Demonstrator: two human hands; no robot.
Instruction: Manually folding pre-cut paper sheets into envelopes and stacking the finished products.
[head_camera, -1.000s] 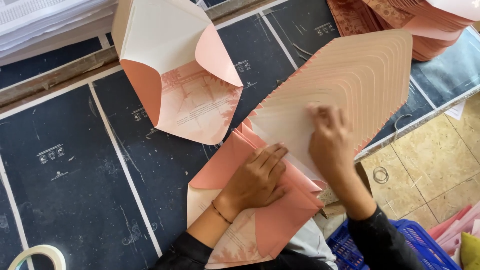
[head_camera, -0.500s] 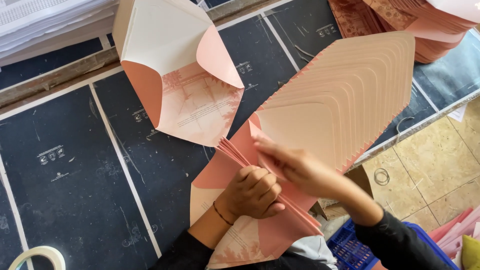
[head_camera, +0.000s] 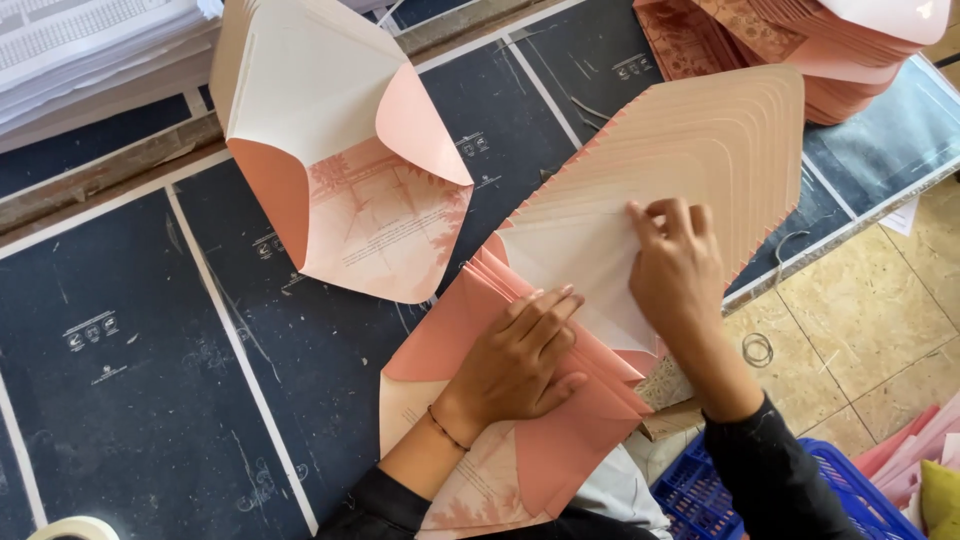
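A fanned row of several unfolded pink-and-cream envelope blanks (head_camera: 690, 160) lies across the dark table (head_camera: 150, 350). My right hand (head_camera: 675, 265) pinches the cream flap of the nearest blank in the fan. My left hand (head_camera: 520, 355) lies flat, fingers together, pressing down the pink folded side flaps of the stack (head_camera: 560, 430) close to me. Its wrist wears a thin bracelet. A finished pile of folded pink envelopes (head_camera: 345, 160) with printed insides stands at the upper left of the hands.
Another heap of pink printed envelopes (head_camera: 800, 50) sits at the top right. White paper stacks (head_camera: 90, 50) lie at the top left. A tape roll (head_camera: 70, 528) is at the bottom left. A blue plastic basket (head_camera: 700, 490) stands on the tiled floor (head_camera: 860, 330).
My right hand swept down across the top blank toward my left hand, then moved back up and now pinches a flap. My left hand, curled a moment ago, has flattened on the pink flaps.
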